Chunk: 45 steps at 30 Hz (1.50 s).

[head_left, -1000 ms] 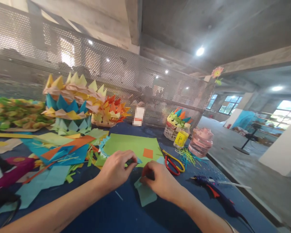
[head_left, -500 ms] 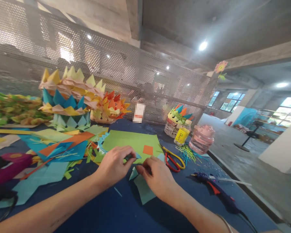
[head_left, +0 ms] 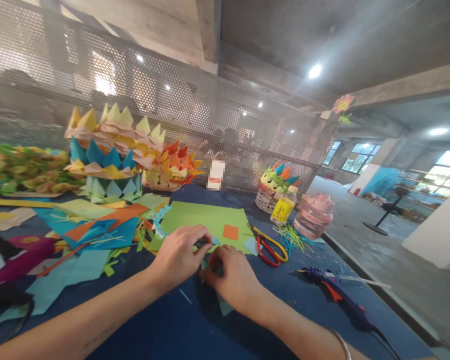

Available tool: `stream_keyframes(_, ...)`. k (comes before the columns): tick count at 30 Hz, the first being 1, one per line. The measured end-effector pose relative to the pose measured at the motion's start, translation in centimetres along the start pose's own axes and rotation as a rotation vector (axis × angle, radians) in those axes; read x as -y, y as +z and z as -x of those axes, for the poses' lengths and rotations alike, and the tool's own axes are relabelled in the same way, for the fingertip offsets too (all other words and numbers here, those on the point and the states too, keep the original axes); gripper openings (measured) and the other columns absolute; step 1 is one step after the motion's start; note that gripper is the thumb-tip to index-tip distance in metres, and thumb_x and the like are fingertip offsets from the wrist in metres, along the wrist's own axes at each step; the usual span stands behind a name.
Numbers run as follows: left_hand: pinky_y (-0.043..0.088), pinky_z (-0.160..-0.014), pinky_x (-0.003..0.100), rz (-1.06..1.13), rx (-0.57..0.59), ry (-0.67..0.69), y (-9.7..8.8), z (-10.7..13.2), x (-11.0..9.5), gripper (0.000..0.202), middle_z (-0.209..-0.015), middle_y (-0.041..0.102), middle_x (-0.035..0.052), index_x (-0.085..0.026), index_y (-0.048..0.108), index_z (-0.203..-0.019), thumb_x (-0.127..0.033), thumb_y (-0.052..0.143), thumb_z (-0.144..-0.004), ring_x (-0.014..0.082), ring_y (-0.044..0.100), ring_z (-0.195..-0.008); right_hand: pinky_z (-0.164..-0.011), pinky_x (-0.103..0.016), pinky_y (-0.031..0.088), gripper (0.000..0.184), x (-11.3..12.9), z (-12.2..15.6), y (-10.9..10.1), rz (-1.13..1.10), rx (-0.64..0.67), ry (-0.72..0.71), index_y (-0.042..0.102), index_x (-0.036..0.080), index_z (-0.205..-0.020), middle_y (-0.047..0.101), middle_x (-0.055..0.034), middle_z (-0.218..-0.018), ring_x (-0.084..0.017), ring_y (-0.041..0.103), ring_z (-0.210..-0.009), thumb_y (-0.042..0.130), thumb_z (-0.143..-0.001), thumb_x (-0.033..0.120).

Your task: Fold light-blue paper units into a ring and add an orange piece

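My left hand (head_left: 180,251) is closed in a pinch on folded blue paper (head_left: 214,240), whose tip shows past the fingers. A curved strip of blue and white folded paper points (head_left: 159,222) runs up behind this hand. Close beside it, my right hand (head_left: 233,276) bends its thumb and fingers round a small pale blue folded paper (head_left: 203,278), mostly covered by the fingers. A pale teal sheet of paper (head_left: 225,306) shows under the right hand. Just beyond both hands lies a green sheet (head_left: 206,215) with an orange paper square (head_left: 230,232) on it.
Red and yellow scissors (head_left: 269,250) and a glue gun (head_left: 335,290) lie at right, near a glue bottle (head_left: 283,210) and a pink jar (head_left: 313,216). Paper crowns (head_left: 112,170) and scraps (head_left: 86,270) crowd the left, with a magenta tool (head_left: 26,257).
My right hand has moved slightly left toward my left hand, with its fingers now covering the pale folded paper. The left hand stays almost where it was.
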<state>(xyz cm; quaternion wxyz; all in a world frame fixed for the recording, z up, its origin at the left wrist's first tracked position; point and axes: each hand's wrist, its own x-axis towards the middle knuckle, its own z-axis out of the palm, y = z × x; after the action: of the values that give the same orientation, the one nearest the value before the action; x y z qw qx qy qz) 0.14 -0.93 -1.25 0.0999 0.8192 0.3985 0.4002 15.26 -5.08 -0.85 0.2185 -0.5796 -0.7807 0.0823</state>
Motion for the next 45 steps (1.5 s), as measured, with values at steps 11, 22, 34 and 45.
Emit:
stream_keyframes(11,0.039,-0.067,0.028,0.022,0.022,-0.030,0.1,0.1,0.1,0.005,-0.074,0.065,-0.0031,-0.022,0.058,-0.077,-0.019,0.056,-0.081,0.0172,0.059,-0.073,-0.069,-0.026,0.044,0.001,-2.4,-0.4,-3.0,-0.231,-0.296,-0.106,0.066,0.020,-0.078,0.065,-0.0004,-0.074,-0.016,0.060,-0.073,0.066,-0.078,0.019)
stream_keyframes(22,0.039,-0.066,0.028,0.030,0.080,0.002,0.1,0.5,-0.5,0.004,-0.073,0.064,-0.0030,-0.022,0.058,-0.077,-0.022,0.058,-0.081,0.0170,0.058,-0.072,-0.076,-0.029,0.043,0.012,-3.3,-0.5,-2.2,-0.140,-0.275,-0.225,0.064,0.021,-0.083,0.066,-0.0023,-0.083,-0.018,0.059,-0.085,0.057,-0.084,0.011)
stream_keyframes(34,0.038,-0.064,0.028,-0.006,0.102,-0.019,-0.1,0.6,-0.9,0.007,-0.071,0.065,-0.0032,-0.022,0.058,-0.075,-0.023,0.056,-0.081,0.0169,0.058,-0.070,-0.075,-0.029,0.042,0.012,-3.0,-0.1,-2.2,-0.082,-0.287,-0.236,0.060,0.021,-0.085,0.065,-0.0012,-0.081,-0.018,0.059,-0.082,0.061,-0.080,0.010)
stream_keyframes(45,0.039,-0.067,0.030,-0.071,0.071,0.022,0.0,0.7,-0.7,0.008,-0.070,0.065,-0.0025,-0.022,0.057,-0.074,-0.023,0.054,-0.081,0.0185,0.058,-0.069,-0.075,-0.029,0.041,0.011,-2.5,0.1,-2.3,-0.066,-0.244,-0.225,0.059,0.021,-0.081,0.064,-0.0008,-0.078,-0.017,0.058,-0.080,0.060,-0.080,0.009)
